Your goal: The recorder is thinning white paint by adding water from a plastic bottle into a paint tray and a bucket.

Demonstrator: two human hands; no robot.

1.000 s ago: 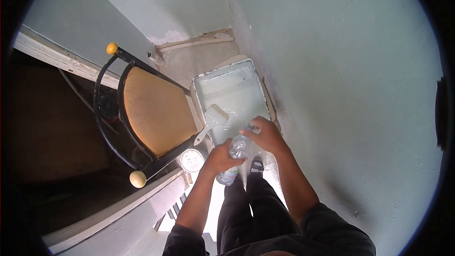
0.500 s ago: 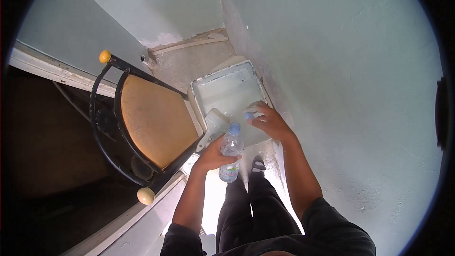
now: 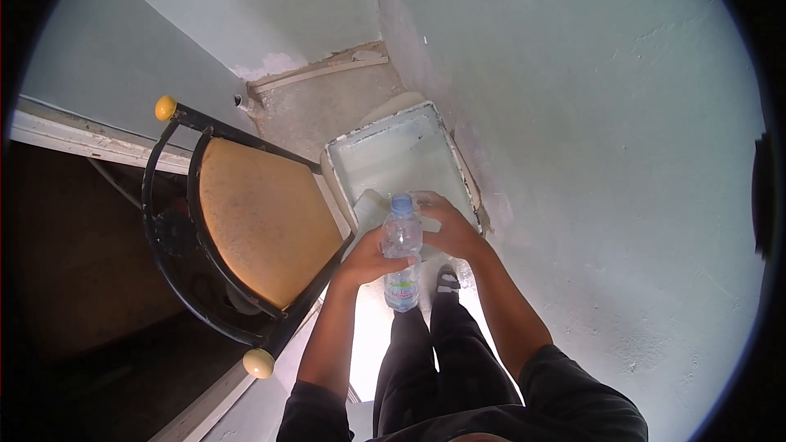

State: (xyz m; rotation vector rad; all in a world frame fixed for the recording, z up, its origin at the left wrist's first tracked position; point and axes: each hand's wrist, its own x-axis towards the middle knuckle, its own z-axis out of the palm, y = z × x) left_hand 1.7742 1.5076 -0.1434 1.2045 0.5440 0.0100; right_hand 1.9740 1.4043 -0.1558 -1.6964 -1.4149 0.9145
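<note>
My left hand [image 3: 366, 260] is wrapped round a clear plastic bottle [image 3: 402, 241] with a blue top, held upright in front of me. My right hand [image 3: 449, 227] is curled at the bottle's far right side, thumb and fingers bent in toward its neck. Its fingertips are partly hidden behind the bottle, and I cannot make out what they hold. Beyond both hands lies a rectangular tray [image 3: 344, 176] with a paint-smeared rim and a pale, whitish inside. A wide whitish brush [image 3: 370, 206] rests at its near left part, partly covered by my left hand and the bottle.
A chair with a tan seat [image 3: 258, 221] and black metal frame [image 3: 151, 196] stands at left, against the tray's side. A pale green wall [image 3: 606, 164] rises close on the right. A short pipe [image 3: 248, 106] sticks out near the back corner. My sandalled foot [image 3: 446, 280] is below.
My right hand has moved in beside the bottle; the small blue cap it held has gone from sight. The bottle has come up slightly, more upright, still in my left hand.
</note>
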